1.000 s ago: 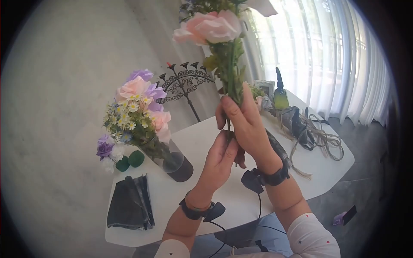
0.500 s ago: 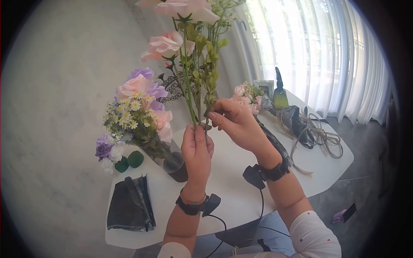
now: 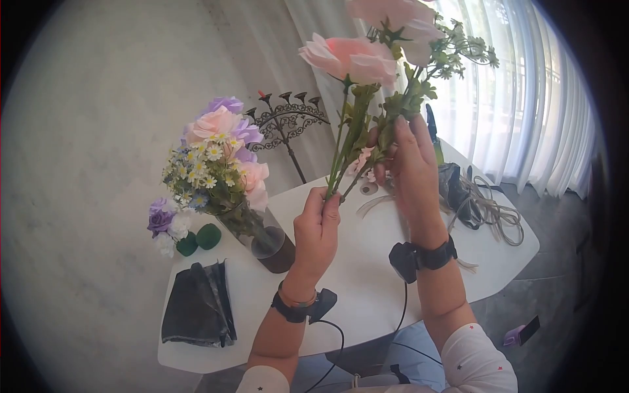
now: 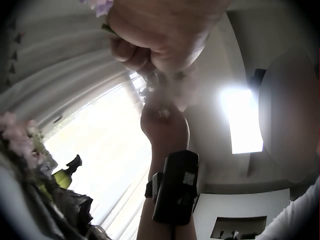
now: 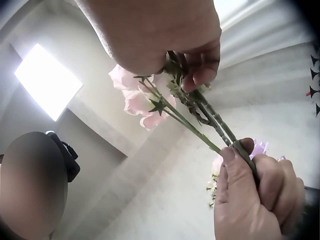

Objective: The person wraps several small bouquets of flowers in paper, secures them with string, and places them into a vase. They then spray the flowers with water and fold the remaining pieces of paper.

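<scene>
My left hand [image 3: 317,229] grips the lower stems of a bunch of artificial flowers over the table. Large pink roses [image 3: 354,60] top the bunch on thin green stems [image 5: 185,122]. Higher up, my right hand [image 3: 417,180] holds a leafy stem [image 3: 401,105] that leans to the right, with sprays of small pale blossoms [image 3: 468,49] above it. In the right wrist view, the right fingers [image 5: 200,75] curl round this stem, and the left thumb presses the stems together. The left wrist view shows the left hand [image 4: 170,30] from below, hiding most of the bunch.
A glass vase [image 3: 275,247] of mixed flowers [image 3: 209,154] stands left on the white table [image 3: 367,295]. Folded dark wrapping [image 3: 196,308] lies at the front left, beside purple and white flowers [image 3: 164,219]. Twine [image 3: 495,219] and dark plastic [image 3: 455,190] lie right. Behind stands a metal candelabra [image 3: 285,128].
My right hand has moved up and right along the leafy stem. The bunch has tilted to the right, and the left hand has shifted slightly right while keeping its grip.
</scene>
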`<state>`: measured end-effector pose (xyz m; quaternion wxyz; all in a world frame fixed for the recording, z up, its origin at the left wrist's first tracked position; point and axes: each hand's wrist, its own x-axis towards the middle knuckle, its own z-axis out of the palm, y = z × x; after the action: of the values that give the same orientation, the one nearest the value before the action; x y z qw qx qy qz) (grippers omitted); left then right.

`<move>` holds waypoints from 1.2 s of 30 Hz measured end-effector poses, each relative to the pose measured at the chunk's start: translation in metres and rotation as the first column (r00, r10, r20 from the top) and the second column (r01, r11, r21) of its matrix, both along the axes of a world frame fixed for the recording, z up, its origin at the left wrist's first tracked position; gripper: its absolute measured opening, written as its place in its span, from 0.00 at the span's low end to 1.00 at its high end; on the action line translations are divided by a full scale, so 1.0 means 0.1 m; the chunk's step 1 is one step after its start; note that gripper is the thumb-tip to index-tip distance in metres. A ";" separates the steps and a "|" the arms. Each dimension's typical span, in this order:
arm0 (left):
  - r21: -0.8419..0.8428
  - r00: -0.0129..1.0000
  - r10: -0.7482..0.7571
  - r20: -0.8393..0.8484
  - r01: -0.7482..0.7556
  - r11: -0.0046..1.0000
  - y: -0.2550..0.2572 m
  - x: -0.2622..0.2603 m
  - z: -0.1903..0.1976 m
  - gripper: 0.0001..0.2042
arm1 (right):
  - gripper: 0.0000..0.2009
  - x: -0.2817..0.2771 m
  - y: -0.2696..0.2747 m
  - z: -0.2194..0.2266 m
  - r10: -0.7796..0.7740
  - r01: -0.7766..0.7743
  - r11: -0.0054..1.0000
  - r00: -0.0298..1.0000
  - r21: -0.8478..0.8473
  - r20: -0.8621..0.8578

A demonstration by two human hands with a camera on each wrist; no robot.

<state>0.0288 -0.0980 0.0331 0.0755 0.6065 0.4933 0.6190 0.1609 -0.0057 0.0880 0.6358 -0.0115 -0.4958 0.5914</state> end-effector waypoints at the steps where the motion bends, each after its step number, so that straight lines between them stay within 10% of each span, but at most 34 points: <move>1: -0.001 1.000 0.000 0.001 0.000 1.000 0.00 0.00 0.00 0.08 | 0.12 0.03 0.02 0.01 0.008 -0.008 1.000 0.999 0.005 -0.033; 8: 0.193 0.982 0.189 0.027 -0.191 0.963 -0.02 -0.08 0.06 0.10 | 0.12 0.07 0.03 -0.02 0.012 -0.007 0.998 0.996 0.067 -0.084; 16: 0.347 0.908 -0.081 0.411 -0.074 0.935 -0.39 -0.17 0.41 0.11 | 0.12 0.19 -0.06 0.05 -0.027 0.039 0.995 0.991 0.094 -0.129; 36: 0.243 0.934 0.224 0.278 -0.294 0.924 -0.56 -0.94 0.31 0.12 | 0.13 0.15 -0.16 0.05 -0.125 0.136 0.987 0.983 0.079 -0.136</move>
<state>-0.0650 -0.1542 0.0640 -0.0341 0.4587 0.4639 0.7571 0.1758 -0.0218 0.0926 0.7042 0.0227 -0.4771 0.5253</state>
